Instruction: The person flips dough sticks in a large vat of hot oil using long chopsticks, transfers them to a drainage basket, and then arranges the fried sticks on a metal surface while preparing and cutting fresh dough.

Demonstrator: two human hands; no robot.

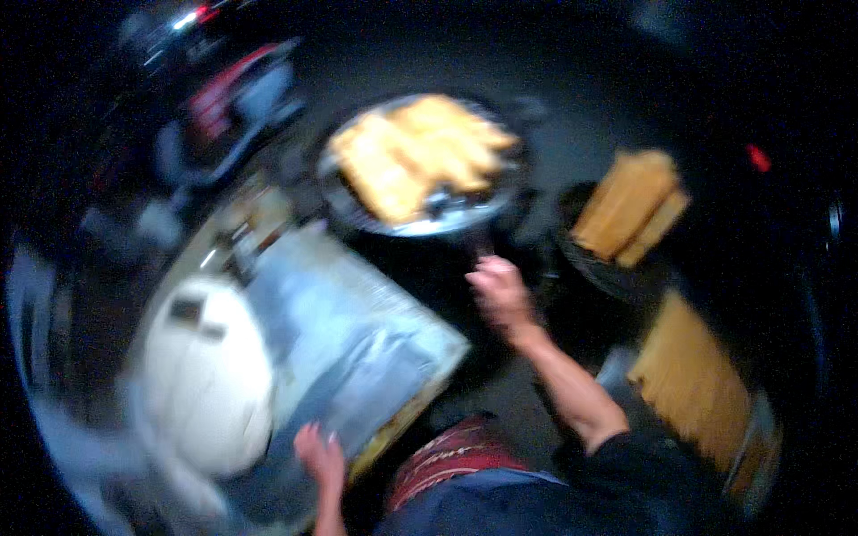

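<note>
Motion blur softens the whole view. My right hand (503,291) is closed around a dark handle (478,242) at the near rim of a round metal pan (456,222). Long golden pieces of fried food (422,157) lie side by side in that pan. At the lower left, my left hand (320,454) hangs over the near edge of a pale work table (315,288), its fingers somewhat apart and nothing visible in them. Left of it on the table is a large rounded white mass (208,382), possibly dough, with a small dark object (186,310) on top.
To the right, a dark round container (590,268) bears stacked golden-brown pieces (630,204). A larger batch of similar pieces (694,382) lies nearer me at the right. Blurred small items (251,234) crowd the table's far corner. A parked motorbike (231,107) appears beyond.
</note>
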